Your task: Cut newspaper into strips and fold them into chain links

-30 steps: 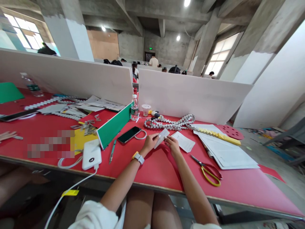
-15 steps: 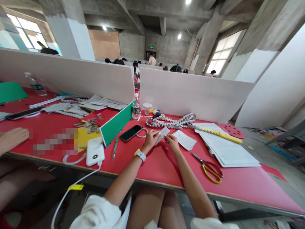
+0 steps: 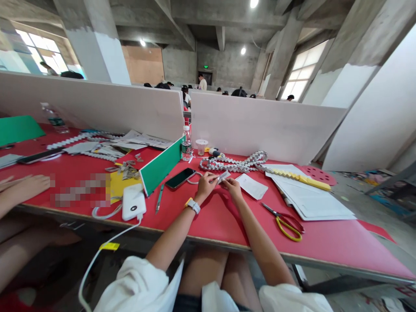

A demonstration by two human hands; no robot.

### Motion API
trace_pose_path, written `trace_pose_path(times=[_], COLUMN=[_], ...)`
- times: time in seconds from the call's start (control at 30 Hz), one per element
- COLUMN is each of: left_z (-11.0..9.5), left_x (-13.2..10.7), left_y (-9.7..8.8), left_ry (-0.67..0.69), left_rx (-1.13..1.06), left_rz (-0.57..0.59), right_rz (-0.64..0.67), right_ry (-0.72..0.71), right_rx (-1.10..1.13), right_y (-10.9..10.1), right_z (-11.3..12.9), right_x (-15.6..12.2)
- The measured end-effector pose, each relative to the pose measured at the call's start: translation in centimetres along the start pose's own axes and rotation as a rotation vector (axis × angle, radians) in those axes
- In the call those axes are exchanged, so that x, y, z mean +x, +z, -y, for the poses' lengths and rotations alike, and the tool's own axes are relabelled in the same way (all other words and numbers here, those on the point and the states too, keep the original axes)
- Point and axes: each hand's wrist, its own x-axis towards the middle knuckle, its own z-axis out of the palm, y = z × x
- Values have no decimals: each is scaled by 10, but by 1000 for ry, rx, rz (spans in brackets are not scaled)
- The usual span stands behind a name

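Between both hands, a little above the red table, is a small folded strip of printed paper. My left hand, with a watch on its wrist, pinches the strip's left side. My right hand has its fingers closed on the lower right edge. A larger paper slip lies just right of my right hand. Behind the hands rests a long folded paper chain, grey-white, with a yellow stretch at its right end. Scissors with red and yellow handles lie to the right.
A phone, a pen and a white power bank with a cable lie left. A green divider, a water bottle and a cup stand behind. Paper sheets lie right. Another person's hand is far left.
The paper strip has tipped from steep to flatter and looks more folded. My right hand has moved slightly left and up, closer to my left hand. The view has shifted slightly.
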Motion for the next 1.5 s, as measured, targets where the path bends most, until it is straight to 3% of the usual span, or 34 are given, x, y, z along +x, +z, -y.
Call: trace_pose_path(times=[0.23,0.53,0.7,0.9,1.17,1.5], left_z=[-1,1,-4,-4,-6,-3], left_x=[-4,-5,-3,-1,-5,-4], left_y=[5,7,6,8,9,11], left_ry=[142,143,75,-115,9,-73], left_rx=[2,-24,-92,-168,-119,-180], left_rz=[128,121,75,138,158,171], right_rz=[-20,3,-45,-128,-151,-95], right_ry=[-15,-8,3,15,-17,-72], right_rx=[65,71,53,14,-40,-74], right_y=[-7,-10,-12,-11,-11,-4], right_z=[0,-7,-9,-6,-5,0], right_x=[-2,2,4,3,1,-6])
